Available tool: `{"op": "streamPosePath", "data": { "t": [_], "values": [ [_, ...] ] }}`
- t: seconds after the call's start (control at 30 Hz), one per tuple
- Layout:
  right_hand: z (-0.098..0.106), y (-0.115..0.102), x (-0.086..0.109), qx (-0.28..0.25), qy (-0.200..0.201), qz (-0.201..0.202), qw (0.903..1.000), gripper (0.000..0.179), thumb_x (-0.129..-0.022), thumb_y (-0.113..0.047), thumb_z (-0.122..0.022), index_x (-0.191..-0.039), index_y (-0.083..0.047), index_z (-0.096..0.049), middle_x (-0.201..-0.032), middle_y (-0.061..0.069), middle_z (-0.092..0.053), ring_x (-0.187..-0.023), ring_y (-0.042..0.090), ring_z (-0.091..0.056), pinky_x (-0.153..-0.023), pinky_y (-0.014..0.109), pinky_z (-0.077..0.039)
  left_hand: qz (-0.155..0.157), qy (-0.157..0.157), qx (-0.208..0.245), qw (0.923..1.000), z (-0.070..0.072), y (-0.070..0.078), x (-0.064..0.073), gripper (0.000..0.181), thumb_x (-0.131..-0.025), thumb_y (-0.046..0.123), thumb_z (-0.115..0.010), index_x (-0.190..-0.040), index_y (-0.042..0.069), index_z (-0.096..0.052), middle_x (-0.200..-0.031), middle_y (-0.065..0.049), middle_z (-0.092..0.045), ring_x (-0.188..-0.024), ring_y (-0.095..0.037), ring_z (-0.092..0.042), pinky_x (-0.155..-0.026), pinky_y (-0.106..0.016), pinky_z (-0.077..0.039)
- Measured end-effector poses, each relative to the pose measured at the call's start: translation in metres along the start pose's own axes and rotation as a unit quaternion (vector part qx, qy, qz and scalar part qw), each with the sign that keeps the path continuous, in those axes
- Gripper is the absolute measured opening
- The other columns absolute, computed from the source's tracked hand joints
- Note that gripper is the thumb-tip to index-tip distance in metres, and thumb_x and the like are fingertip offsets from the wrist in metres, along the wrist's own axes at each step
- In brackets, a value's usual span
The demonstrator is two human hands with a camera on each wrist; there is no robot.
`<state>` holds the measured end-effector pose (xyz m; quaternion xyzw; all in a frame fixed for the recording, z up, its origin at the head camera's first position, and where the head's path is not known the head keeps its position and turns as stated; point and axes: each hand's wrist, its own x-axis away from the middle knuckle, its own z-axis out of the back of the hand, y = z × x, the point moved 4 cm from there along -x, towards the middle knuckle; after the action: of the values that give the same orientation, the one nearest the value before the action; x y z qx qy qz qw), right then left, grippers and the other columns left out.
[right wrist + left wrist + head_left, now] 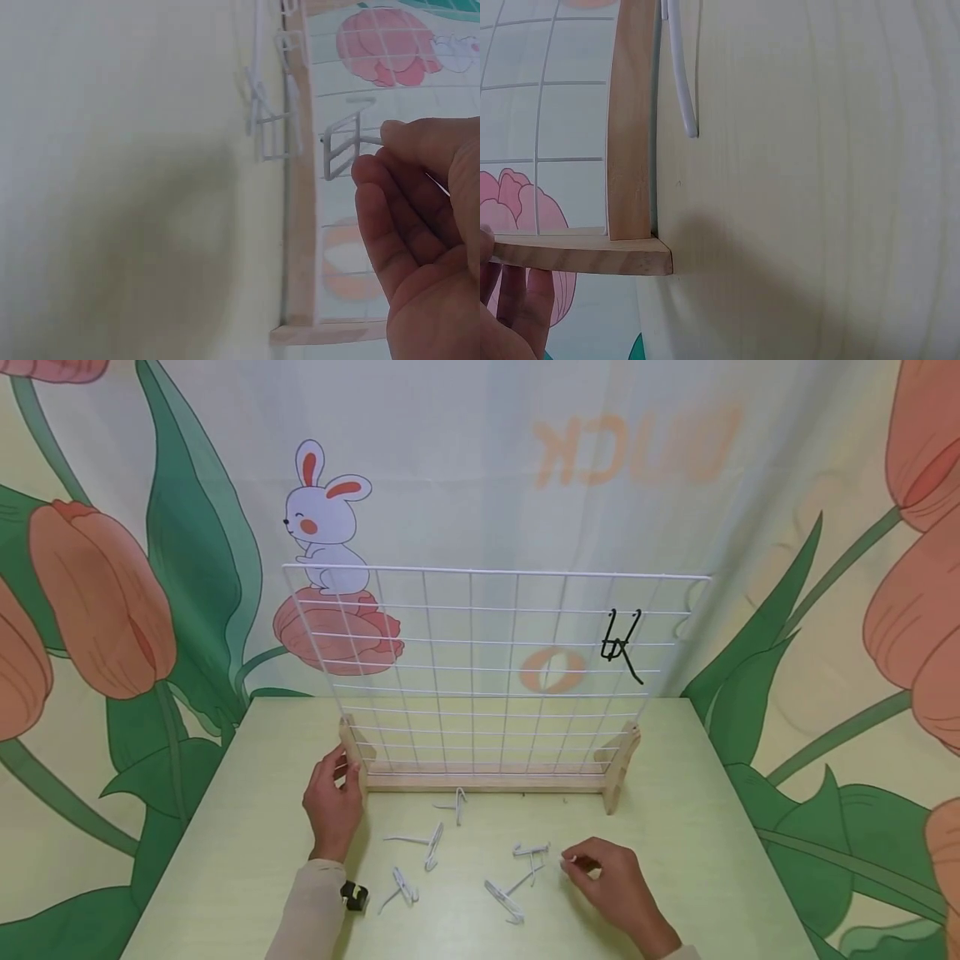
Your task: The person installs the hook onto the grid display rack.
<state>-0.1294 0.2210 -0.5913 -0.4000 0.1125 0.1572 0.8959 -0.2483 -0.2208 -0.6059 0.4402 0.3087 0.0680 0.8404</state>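
My left hand grips the left wooden foot of an upright white wire grid rack. In the left wrist view its thumb and fingers lie on opposite faces of that foot. My right hand is low over the table's right half. Between thumb and forefinger it pinches a white wire hook, whose squared frame points away from the fingertips in the right wrist view. Loose white hooks lie on the table in front of the rack, several of them between my hands.
A black hook hangs on the grid's upper right part. The rack's wooden base bar crosses the pale table. Behind the table hangs a printed curtain with tulips and a rabbit.
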Motion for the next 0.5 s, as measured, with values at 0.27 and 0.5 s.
{"op": "streamPosePath", "data": {
  "t": [0.27,0.5],
  "values": [
    [0.017,-0.022,-0.016,0.013,0.082,0.074,0.9937,0.023,-0.079,0.001,-0.090,-0.092,-0.015,-0.079,-0.087,-0.008,-0.078,-0.073,-0.003,-0.070,-0.063,0.019,-0.060,-0.003,0.003,-0.001,1.0000,-0.001,-0.001,-0.001,0.041,-0.101,0.015,-0.073,-0.141,0.011,-0.065,-0.120,-0.017,-0.072,-0.107,-0.037,-0.077,-0.083,-0.050,-0.065],
    [0.040,-0.049,-0.037,-0.009,0.130,0.086,0.9878,0.020,-0.082,-0.001,-0.089,-0.096,-0.012,-0.081,-0.091,-0.002,-0.080,-0.074,0.003,-0.073,-0.069,0.012,-0.058,-0.002,0.003,0.000,1.0000,-0.001,-0.002,-0.001,0.041,-0.101,0.015,-0.073,-0.141,0.012,-0.066,-0.120,-0.017,-0.072,-0.106,-0.036,-0.077,-0.082,-0.051,-0.065]
  ]
}}
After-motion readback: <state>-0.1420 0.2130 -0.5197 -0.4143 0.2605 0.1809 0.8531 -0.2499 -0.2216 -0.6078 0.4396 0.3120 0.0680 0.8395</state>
